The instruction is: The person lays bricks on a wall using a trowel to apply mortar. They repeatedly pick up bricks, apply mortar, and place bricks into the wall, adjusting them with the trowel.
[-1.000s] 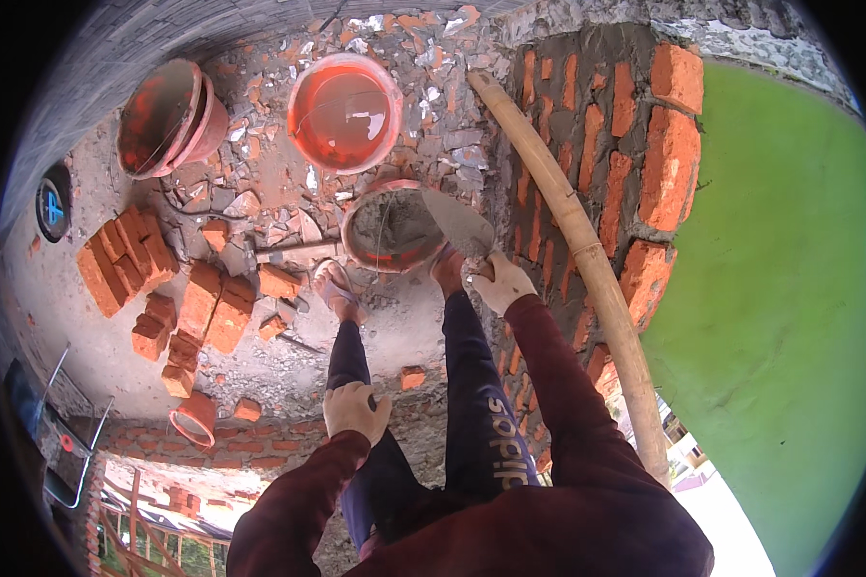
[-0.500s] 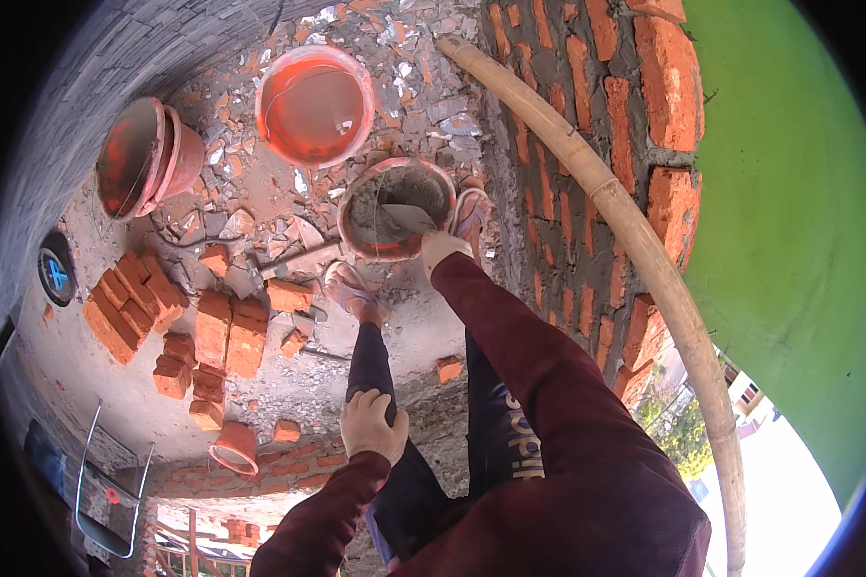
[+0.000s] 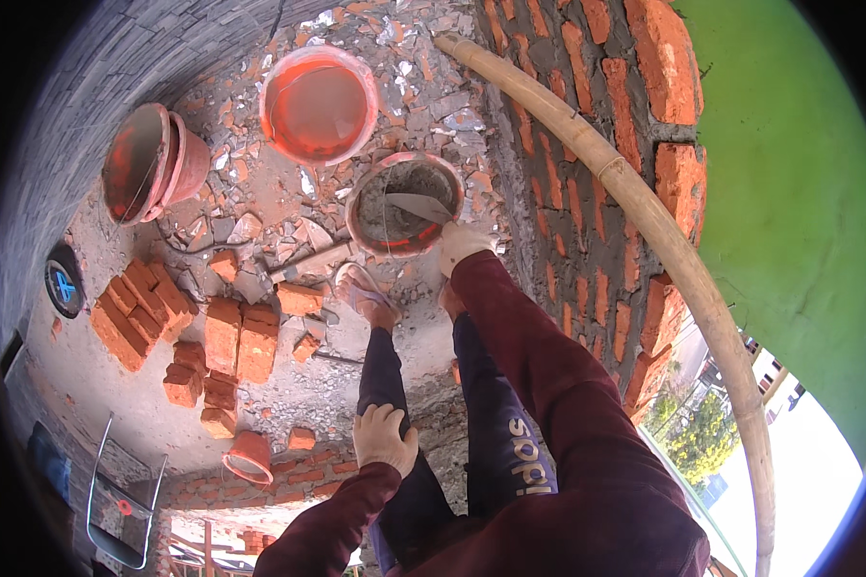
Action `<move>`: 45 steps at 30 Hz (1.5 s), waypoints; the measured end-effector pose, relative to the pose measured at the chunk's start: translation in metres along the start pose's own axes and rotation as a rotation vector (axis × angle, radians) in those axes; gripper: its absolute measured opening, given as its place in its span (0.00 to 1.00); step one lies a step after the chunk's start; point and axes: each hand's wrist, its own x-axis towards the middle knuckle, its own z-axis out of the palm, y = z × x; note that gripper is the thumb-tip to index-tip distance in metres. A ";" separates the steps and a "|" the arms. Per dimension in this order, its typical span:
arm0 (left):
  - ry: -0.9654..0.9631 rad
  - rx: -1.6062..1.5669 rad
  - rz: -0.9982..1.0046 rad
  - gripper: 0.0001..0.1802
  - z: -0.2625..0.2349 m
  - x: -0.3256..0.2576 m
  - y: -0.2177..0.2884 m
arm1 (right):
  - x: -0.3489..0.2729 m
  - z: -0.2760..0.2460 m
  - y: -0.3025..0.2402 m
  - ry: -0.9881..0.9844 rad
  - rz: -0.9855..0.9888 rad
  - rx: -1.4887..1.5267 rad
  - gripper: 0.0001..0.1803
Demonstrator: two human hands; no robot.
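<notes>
My right hand [image 3: 465, 244], in a pale glove, grips a trowel [image 3: 420, 206] at the near right rim of a round bucket [image 3: 356, 227]. The trowel's pointed blade lies level over the grey mortar [image 3: 419, 179] inside, and its handle is hidden in my grip. My left hand [image 3: 383, 439], also gloved, rests on my left knee, holding nothing, with its fingers spread over the dark trouser leg. My sandalled left foot [image 3: 365, 291] stands just below the bucket.
An orange bucket [image 3: 367, 123] stands beyond, with stacked buckets [image 3: 184, 178] at left. Bricks [image 3: 132, 327] and a hammer-like tool [image 3: 310, 263] lie on the rubble-strewn floor. At right rise a brick wall [image 3: 622, 183], a curved bamboo pole [image 3: 645, 210] and green sheeting [image 3: 789, 163].
The trowel blade has swung flatter, and more of the bucket's inside wall shows at the near side. My right hand has shifted slightly right; my left hand stays on the knee.
</notes>
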 end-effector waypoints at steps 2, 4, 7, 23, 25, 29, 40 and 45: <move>0.014 -0.031 0.007 0.19 -0.001 -0.004 -0.002 | -0.025 0.001 0.019 0.050 -0.019 -0.034 0.17; 0.014 -0.057 0.006 0.19 -0.005 0.000 -0.001 | -0.031 0.001 0.047 0.051 -0.030 -0.042 0.18; -0.005 -0.046 -0.001 0.21 -0.006 0.004 0.004 | -0.027 -0.008 0.070 -0.037 -0.013 -0.014 0.17; 0.468 -1.087 -0.107 0.23 0.030 0.288 0.021 | 0.067 -0.027 0.060 0.041 -0.322 -0.493 0.17; 0.407 -1.279 -0.123 0.19 0.028 0.294 0.021 | 0.066 -0.013 0.075 0.189 -0.459 -0.503 0.15; 0.466 -1.488 -0.249 0.14 0.017 0.298 0.017 | 0.061 0.001 0.078 -0.084 -0.313 -0.375 0.14; 0.667 -1.647 -0.277 0.15 -0.001 0.305 -0.012 | 0.053 0.055 0.110 -0.005 -0.268 -0.108 0.13; 0.658 -1.646 -0.262 0.18 -0.001 0.302 -0.020 | 0.055 0.072 0.103 -0.031 -0.279 -0.020 0.11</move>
